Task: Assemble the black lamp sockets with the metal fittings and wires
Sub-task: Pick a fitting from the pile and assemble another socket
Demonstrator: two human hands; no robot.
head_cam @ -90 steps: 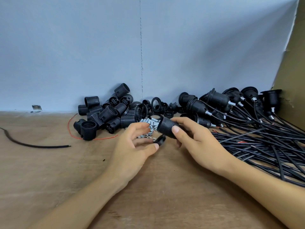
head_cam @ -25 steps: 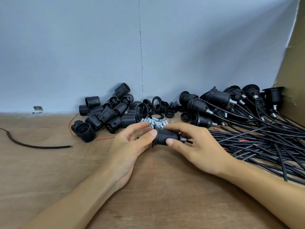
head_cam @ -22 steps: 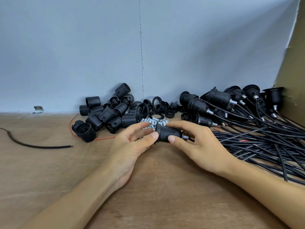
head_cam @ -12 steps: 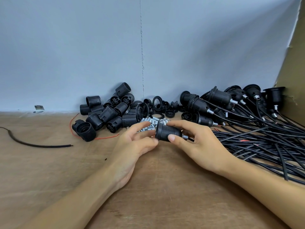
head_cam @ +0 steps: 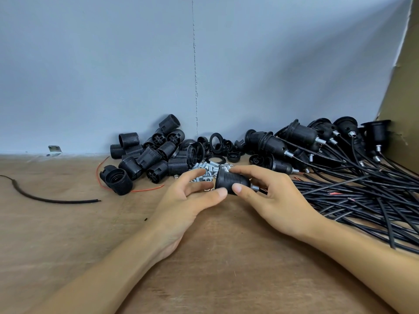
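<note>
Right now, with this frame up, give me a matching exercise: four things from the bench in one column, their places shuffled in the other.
Things: 1 held socket; 2 loose black cable; 3 metal fittings; 4 wired sockets.
Places: A lying alone at the far left of the table; B heaped at the right, cords trailing; C gripped by the right hand, with the left hand touching it by the thumb; D silver heap just behind the hands.
Pairs: 1-C, 2-A, 3-D, 4-B.

Gripping a black socket (head_cam: 231,181) in the right hand (head_cam: 276,200), touching its rim with the left hand (head_cam: 181,205) thumb — just before the loose metal fittings (head_cam: 205,171).
</note>
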